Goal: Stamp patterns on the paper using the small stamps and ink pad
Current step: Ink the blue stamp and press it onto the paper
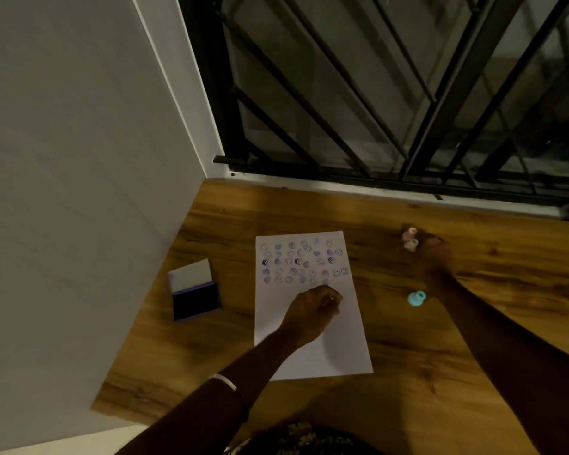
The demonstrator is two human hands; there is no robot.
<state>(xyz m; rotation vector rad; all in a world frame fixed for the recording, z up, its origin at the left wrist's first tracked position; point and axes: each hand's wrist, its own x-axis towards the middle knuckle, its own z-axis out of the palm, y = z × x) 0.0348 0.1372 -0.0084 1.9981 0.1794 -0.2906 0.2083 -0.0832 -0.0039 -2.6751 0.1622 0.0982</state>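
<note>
Wood floor (pixel 408 372) runs under everything, with a white wall at my left and a black window grille ahead. My paper (pixel 329 349) lies in front of me, its long axis running away from me toward the window, the far third filled with rows of purple hearts and smileys, the near part bare. My left hand (pixel 312 310) is curled narrow on the sheet just below the last row; whether it pinches a stamp I cannot tell. My right hand (pixel 436 257) is closed over the pale stamps (pixel 410 239) off to the right of the sheet; a teal stamp (pixel 417 297) lies near my wrist. The ink pad (pixel 196 300) sits open left of the paper, lid tipped back. I judge I'm swapping stamps; next comes inking, then pressing straight down below the rows.
</note>
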